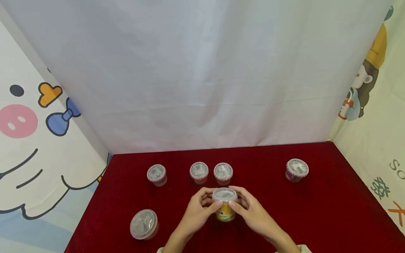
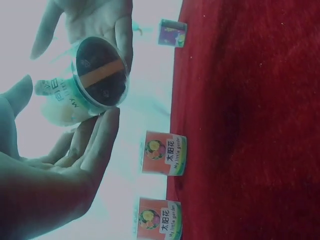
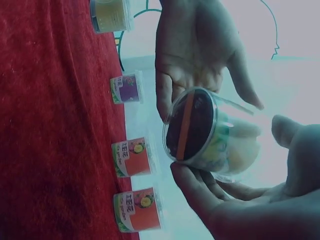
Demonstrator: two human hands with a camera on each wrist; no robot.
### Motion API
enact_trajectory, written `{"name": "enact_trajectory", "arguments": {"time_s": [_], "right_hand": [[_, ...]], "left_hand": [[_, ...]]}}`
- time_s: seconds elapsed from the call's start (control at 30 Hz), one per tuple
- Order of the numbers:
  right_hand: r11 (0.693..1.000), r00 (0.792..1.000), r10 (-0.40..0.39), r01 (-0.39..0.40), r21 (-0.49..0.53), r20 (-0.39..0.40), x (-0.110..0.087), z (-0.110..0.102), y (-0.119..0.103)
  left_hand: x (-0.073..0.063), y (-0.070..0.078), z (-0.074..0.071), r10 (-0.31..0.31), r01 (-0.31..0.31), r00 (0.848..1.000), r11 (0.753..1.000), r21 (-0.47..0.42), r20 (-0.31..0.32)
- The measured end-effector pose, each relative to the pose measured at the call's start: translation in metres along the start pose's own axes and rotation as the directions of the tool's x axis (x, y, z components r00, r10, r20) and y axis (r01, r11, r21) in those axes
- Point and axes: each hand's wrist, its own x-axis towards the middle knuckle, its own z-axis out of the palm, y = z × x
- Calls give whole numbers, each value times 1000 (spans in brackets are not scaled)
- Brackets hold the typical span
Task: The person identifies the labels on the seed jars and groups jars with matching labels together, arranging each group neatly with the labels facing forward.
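Red cloth (image 1: 316, 218): lay under everything, pale curtain (image 1: 205, 70) behind.
Yellow cup (image 1: 225, 212): raised over near-middle cloth, both hands on it.
Left hand (image 1: 197, 211): fingers curled round one side, thumb in front.
Right hand (image 1: 252, 212): mirrored that grip, probably for steadiness.
Orange-red cups (image 2: 156, 150): stood just beyond, likely leaving working room.
Wrist views: showed dark base (image 3: 202, 120), orange strip (image 3: 186, 125); head view hid both.

In the head view, we see soft, even light, faint shading in the white curtain's folds (image 1: 202, 77), and whitish glare on the clear lids (image 1: 143, 224); the red tabletop (image 1: 253, 196) looks dark. Both wrist views are hazy and teal-tinged, their backgrounds blown out; we find the left grip (image 2: 60, 177) shadowed and the cup's side (image 2: 62, 102) washed out.
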Motion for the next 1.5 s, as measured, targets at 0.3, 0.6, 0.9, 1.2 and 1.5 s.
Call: {"name": "enact_trajectory", "arguments": {"time_s": [0.3, 0.6, 0.9, 1.2, 1.5], "right_hand": [[1000, 999, -12, 11, 4, 50, 2, 2, -1], [1000, 998, -29, 30, -4, 61, 6, 10, -3], [999, 994, -2, -2, 39, 108, 11, 14, -3], [997, 984, -79, 76, 21, 160, 18, 22, 2], [996, 971, -87, 79, 42, 223, 26, 38, 4]], "left_hand": [[-8, 4, -6, -32, 31, 999, 998, 49, 18], [-14, 6, -13, 17, -14, 999, 997, 76, -37], [-18, 8, -24, -46, 46, 999, 995, 87, -7], [-29, 13, -40, -33, 32, 999, 989, 148, 4], [-43, 18, -58, -31, 28, 999, 983, 180, 14]]}}
